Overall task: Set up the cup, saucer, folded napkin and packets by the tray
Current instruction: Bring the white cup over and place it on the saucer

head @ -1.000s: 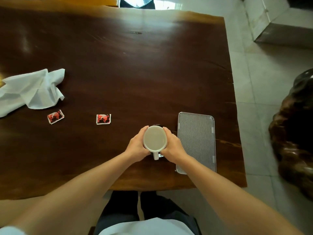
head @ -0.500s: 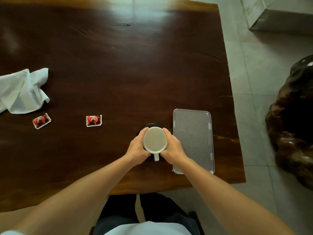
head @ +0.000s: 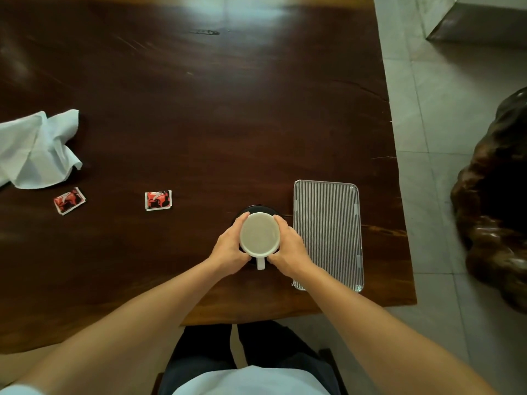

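While the left hand (head: 229, 249) and right hand (head: 288, 248) both wrap around the white cup (head: 259, 235) on the dark saucer (head: 258, 208) just beside the striped tray (head: 328, 235), the crumpled napkin (head: 37, 149) looks next to fold.

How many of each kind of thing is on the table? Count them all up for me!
Cup: 1
Saucer: 1
Tray: 1
Napkin: 1
Red packets: 2
Total: 6
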`<state>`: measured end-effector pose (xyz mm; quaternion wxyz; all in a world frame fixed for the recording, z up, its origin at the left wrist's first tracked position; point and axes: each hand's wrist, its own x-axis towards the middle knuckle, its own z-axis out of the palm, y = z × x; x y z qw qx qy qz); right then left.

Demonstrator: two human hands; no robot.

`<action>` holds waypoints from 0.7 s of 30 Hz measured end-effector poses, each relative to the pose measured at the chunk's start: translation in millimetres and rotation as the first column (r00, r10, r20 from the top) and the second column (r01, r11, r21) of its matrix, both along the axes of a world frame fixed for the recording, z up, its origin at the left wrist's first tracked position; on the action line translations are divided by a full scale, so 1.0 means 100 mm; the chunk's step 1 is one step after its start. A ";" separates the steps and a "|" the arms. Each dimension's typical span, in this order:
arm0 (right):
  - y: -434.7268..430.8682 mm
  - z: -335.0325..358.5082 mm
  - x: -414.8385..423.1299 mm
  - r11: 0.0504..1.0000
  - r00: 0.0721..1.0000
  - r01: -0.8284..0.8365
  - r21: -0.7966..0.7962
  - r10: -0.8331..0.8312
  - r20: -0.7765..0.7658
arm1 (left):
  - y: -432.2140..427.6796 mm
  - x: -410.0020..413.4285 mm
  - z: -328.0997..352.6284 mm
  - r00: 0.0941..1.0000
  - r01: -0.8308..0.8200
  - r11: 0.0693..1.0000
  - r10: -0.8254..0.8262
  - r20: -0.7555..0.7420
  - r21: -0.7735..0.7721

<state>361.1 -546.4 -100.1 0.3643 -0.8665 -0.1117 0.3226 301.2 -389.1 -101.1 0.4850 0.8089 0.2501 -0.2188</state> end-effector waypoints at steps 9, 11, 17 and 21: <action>0.00 0.00 0.01 0.998 0.999 0.021 -0.052 -0.024 -0.046 | 0.03 0.04 -0.09 0.999 0.023 1.000 -0.023 -0.049 0.005; 0.01 0.01 0.00 0.998 0.998 0.021 -0.061 -0.025 -0.059 | 0.06 0.04 -0.11 0.997 0.038 0.999 -0.038 -0.061 0.000; 0.02 0.01 -0.05 0.993 0.995 0.052 -0.102 -0.059 -0.076 | 0.05 -0.03 -0.09 0.991 -0.116 0.993 0.114 -0.070 -0.026; 0.02 0.03 -0.08 0.988 0.991 0.079 -0.136 -0.092 -0.097 | 0.00 -0.13 -0.07 0.986 -0.147 0.989 0.145 -0.076 -0.017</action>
